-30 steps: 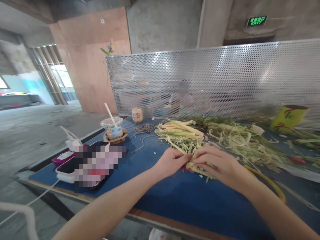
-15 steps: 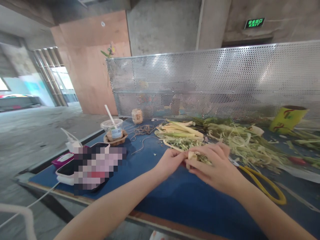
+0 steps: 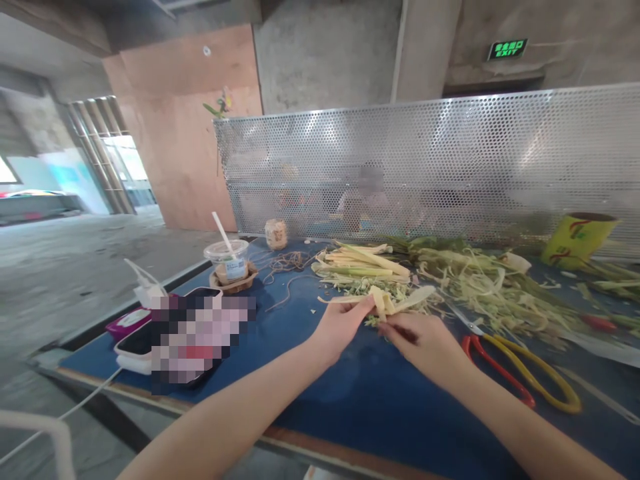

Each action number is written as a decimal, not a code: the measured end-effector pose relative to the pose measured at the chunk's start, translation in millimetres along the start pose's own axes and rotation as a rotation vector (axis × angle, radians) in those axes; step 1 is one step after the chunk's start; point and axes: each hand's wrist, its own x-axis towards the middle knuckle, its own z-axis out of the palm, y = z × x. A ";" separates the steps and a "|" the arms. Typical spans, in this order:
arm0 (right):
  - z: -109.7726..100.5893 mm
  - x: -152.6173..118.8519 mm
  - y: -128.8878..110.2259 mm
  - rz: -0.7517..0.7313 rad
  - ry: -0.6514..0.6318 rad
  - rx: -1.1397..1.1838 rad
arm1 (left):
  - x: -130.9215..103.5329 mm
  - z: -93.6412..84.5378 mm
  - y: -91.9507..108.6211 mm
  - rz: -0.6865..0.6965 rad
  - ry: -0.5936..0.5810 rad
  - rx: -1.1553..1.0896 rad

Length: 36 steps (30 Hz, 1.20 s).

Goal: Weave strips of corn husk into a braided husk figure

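Note:
A pale yellow leaf strip (image 3: 383,303), folded over itself, is pinched between my two hands above the blue table (image 3: 300,400). My left hand (image 3: 345,323) grips its left side, with one thin end sticking out to the left. From the right, my right hand (image 3: 415,337) pinches the lower part with curled fingers; a wider end stands out above it. Just behind lie green shredded bits (image 3: 350,287) and a pile of pale stalks (image 3: 365,260). Scissors (image 3: 475,330) with one red and one yellow handle lie right of my right hand.
A lidded cup (image 3: 233,263) with a straw, a phone (image 3: 137,337) and a purple pack (image 3: 127,323) are at left. Twine (image 3: 287,263) and a jar (image 3: 276,235) stand farther back. Leaf scraps (image 3: 490,287) and a yellow roll (image 3: 577,240) lie right, before a perforated metal screen (image 3: 425,147).
My right hand has drawn down and lower, its fingers now curled, uncovering the folded strip and its ends. The scissors' red handle has come into view.

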 end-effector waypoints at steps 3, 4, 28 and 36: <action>-13.0 0.8 4.5 -0.076 -0.081 0.076 | 2.5 -4.7 4.9 0.017 -0.022 -0.019; -17.9 1.6 6.4 -0.074 -0.085 0.134 | 3.8 -6.8 6.0 0.020 -0.021 -0.031; -34.3 3.7 7.9 -0.032 -0.339 0.375 | 3.1 -8.3 1.5 0.117 -0.104 -0.021; 3.1 5.1 2.1 0.146 -0.271 0.676 | -5.3 -4.3 8.4 0.171 -0.200 0.116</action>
